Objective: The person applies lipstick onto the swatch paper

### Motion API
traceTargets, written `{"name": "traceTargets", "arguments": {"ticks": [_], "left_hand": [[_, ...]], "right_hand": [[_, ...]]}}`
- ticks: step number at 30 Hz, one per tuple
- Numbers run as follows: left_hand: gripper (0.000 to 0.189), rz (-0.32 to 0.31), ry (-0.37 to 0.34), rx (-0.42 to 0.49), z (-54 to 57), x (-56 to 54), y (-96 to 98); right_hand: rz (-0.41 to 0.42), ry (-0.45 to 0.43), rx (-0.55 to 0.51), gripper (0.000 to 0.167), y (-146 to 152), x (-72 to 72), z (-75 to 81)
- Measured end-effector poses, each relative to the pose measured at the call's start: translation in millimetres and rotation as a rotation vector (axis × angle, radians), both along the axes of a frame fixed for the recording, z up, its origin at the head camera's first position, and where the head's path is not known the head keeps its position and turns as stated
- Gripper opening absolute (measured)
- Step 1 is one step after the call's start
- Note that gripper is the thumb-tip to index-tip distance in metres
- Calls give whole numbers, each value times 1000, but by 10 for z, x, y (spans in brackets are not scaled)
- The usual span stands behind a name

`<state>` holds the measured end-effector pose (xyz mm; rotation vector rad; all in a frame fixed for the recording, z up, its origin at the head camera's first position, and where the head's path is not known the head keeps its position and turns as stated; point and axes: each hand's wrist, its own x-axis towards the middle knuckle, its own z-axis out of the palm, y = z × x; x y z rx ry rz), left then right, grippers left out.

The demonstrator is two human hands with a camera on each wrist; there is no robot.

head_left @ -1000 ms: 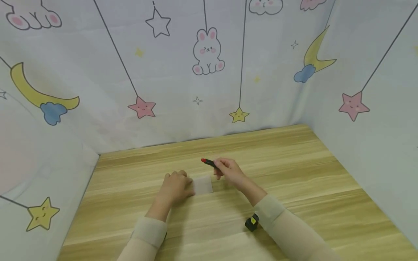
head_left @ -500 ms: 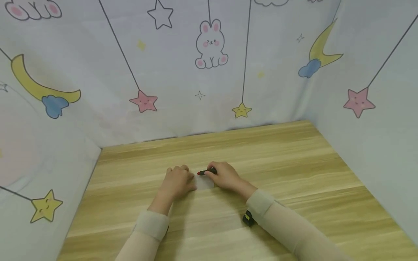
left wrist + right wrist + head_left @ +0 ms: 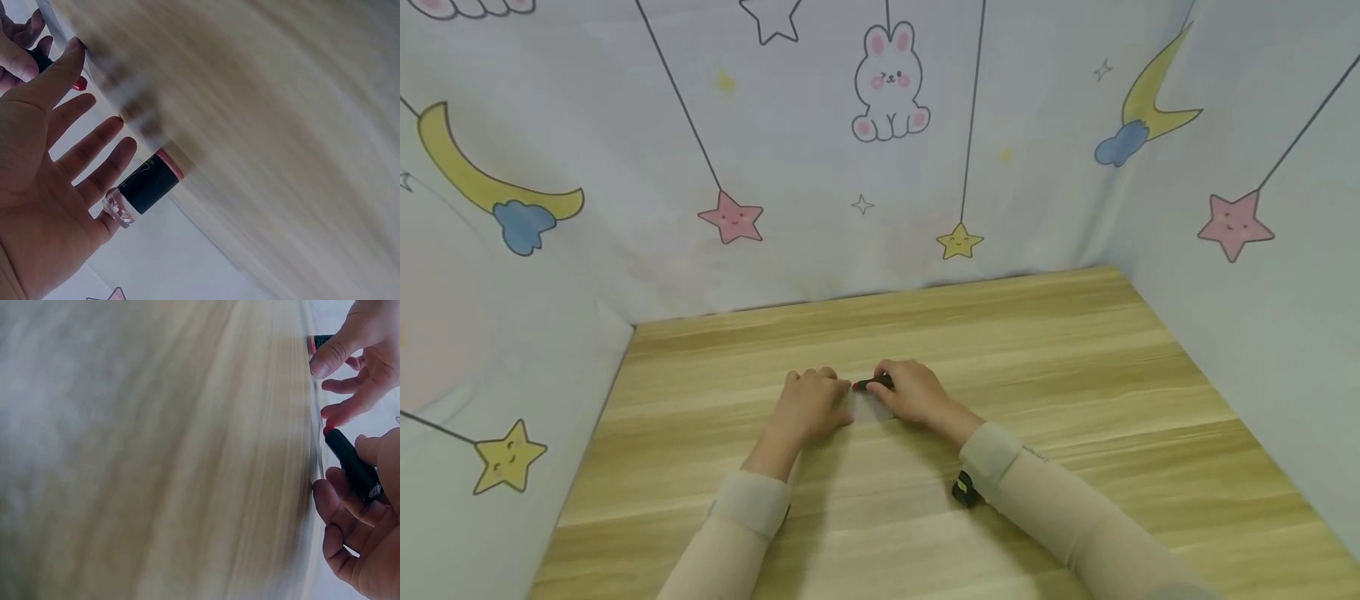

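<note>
My right hand (image 3: pixel 912 392) pinches a slim black lipstick (image 3: pixel 353 464) with a red tip. The tip points left, towards the fingertips of my left hand (image 3: pixel 814 404), and lies just above a small pale card (image 3: pixel 874 408) on the table. My left hand's fingertips rest at the card's left edge, its fingers fairly straight in the left wrist view. Beyond those fingers stands a short black cylinder (image 3: pixel 149 184) with a pink band at its base and a clear top; the hand hides it in the head view. Most of the card is covered by the two hands.
The wood-grain table (image 3: pixel 1037 358) meets a pale printed cloth (image 3: pixel 805 167) at the back and sides. A small black device (image 3: pixel 964 489) with a yellow mark sits by the right sleeve.
My right hand has lowered the lipstick from above the card's far side to the card beside my left fingers. My left hand has stayed by the card. The head view has tilted down.
</note>
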<state>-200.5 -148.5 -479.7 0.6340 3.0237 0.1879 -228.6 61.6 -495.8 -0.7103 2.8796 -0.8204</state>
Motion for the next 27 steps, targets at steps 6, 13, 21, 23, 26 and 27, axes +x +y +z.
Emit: {"name": "traceTargets", "arguments": {"ticks": [6,13,21,23,26,27], "left_hand": [[42,6,-21,-2,26,1,21],[46,18,-48,-17,53,4,34],[48,19,-51,-11,68,11,36],[49,18,-51,-8,68,12,34],[49,18,-50,-9,67,11,29],[49,17,-48,-11,66,10,28]], "right_hand": [[-14,1,6,28,-12,-1,21],[-12,8,22,28,-23,-17,3],[22,7,42,27,11,-15,-3],[43,7,50,25,30,-1,10],[80,5,65,22,57,22,44],[92,2,66,21,65,30,57]]}}
